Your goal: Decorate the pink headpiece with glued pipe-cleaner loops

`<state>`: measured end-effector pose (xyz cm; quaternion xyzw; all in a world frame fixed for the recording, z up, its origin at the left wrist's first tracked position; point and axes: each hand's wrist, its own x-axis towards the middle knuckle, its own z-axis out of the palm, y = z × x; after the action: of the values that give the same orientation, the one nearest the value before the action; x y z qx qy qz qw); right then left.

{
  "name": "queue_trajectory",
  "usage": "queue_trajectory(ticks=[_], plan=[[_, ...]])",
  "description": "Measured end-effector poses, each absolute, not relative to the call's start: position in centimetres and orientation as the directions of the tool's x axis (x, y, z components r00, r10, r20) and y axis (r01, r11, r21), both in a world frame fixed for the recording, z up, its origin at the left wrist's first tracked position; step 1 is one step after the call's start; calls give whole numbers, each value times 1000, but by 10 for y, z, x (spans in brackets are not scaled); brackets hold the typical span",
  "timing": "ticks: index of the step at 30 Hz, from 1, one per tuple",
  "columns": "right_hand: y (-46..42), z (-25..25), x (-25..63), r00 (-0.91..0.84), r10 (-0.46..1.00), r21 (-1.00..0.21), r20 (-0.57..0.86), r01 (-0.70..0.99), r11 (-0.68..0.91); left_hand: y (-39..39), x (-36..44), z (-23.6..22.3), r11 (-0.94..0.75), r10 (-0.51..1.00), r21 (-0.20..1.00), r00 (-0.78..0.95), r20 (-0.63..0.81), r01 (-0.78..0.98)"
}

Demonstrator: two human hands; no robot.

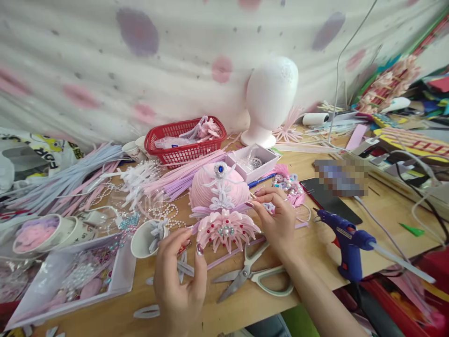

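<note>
A pink headpiece (201, 187) made of chenille stems sits on the table in front of me. A blue gem in a silver setting (220, 170), pale lavender flowers (221, 199) and a large pink flower (228, 230) with pearls and red beads run down its front. My left hand (180, 271) has its thumb and forefinger closed at the left edge of the pink flower. On the other side, the fingertips of my right hand (277, 220) pinch the headpiece's right edge; the exact contact is partly hidden. Open-bladed scissors (246, 271) lie just below the flower.
A blue glue gun (347, 241) lies at right beside a black phone (328, 199). Behind stand a white foam head (271, 93), a red basket (185, 152) and a small box (257, 173). Paper cups (142, 238), a bead tray (122, 276) and chenille stems (77, 175) fill the left.
</note>
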<state>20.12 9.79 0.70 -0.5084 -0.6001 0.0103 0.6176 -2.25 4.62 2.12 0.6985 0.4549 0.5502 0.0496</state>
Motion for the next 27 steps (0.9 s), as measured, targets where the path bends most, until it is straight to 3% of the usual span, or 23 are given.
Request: queue_trajectory(ticks=[8,21,24,27], plan=[[97,7,198,264,643,-642,719,608,468,52,-23,16,-575,678,586,-68,732,570],[101,7,193,214,582,-555,784,660,505,64,-21,13,-639,662,423,180,727,643],[101,7,193,209,575,-546,791,665,509,76,-19,34,-630,728,488,240,642,604],[100,7,193,198,574,-533,795,679,505,93,-14,61,-587,808,643,311,501,492]])
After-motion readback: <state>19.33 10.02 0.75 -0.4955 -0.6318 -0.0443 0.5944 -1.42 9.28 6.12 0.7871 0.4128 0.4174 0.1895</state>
